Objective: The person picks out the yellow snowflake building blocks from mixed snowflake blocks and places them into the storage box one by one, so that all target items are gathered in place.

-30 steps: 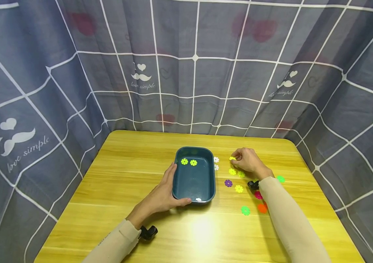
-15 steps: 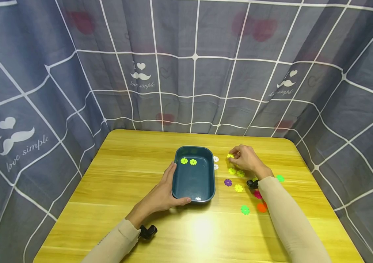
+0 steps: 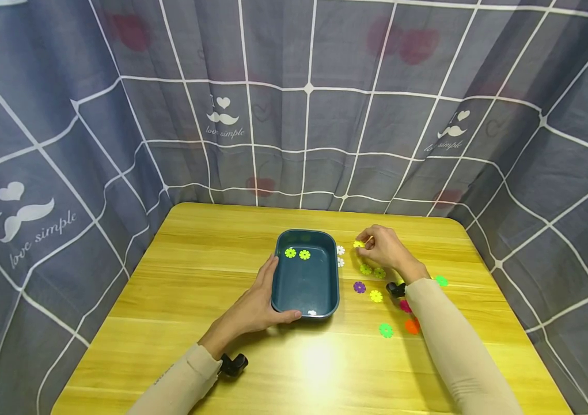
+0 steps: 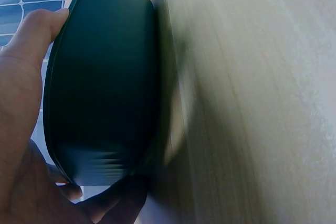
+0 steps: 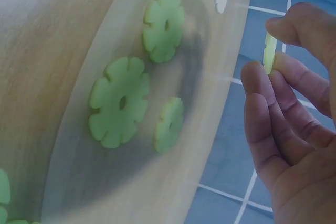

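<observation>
My left hand (image 3: pixel 257 297) grips the near left corner of a dark teal plastic tray (image 3: pixel 306 288), its thumb on the near rim and its fingers along the left side. Inside the tray lie two yellow-green flower-shaped discs, a left one (image 3: pixel 291 253) and a right one (image 3: pixel 304 255). To the right of the tray my right hand (image 3: pixel 384 248) pinches a yellow flower-shaped disc (image 5: pixel 269 53) between thumb and fingertips. That disc is seen edge-on in the right wrist view, raised off the table. Several yellow-green discs (image 5: pixel 119 102) lie below this hand.
Two white discs (image 3: pixel 341 262) lie against the tray's right side. A purple disc (image 3: pixel 359 287), a yellow disc (image 3: pixel 376 296), a green disc (image 3: pixel 386 330) and an orange disc (image 3: pixel 412 327) lie on the wooden table (image 3: pixel 211 248). A checked curtain (image 3: pixel 283 127) surrounds the table.
My right hand has lifted the yellow disc and carried it slightly left and away from me, toward the tray. My left hand and the tray stay in place.
</observation>
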Motion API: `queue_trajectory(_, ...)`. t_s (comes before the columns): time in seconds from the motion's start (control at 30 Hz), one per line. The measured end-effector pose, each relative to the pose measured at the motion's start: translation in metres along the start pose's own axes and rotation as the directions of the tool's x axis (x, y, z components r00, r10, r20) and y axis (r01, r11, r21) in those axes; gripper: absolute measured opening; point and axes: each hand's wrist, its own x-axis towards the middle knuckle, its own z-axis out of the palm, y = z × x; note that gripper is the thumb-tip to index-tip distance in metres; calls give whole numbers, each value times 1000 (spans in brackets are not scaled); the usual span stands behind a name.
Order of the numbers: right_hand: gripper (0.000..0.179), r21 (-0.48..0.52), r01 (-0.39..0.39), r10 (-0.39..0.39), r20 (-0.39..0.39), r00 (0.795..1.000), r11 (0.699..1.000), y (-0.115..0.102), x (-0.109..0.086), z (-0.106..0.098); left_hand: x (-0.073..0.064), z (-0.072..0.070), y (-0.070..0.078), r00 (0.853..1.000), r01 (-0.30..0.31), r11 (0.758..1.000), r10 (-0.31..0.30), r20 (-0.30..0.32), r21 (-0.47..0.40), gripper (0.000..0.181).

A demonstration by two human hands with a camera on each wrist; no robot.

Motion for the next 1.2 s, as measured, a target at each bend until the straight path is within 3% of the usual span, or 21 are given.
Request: queue_trajectory(1.2,22,-38,157,-159,-36,987,987,-32,1,-10,0,0,2,1000,-2,1000,2,3,31,151)
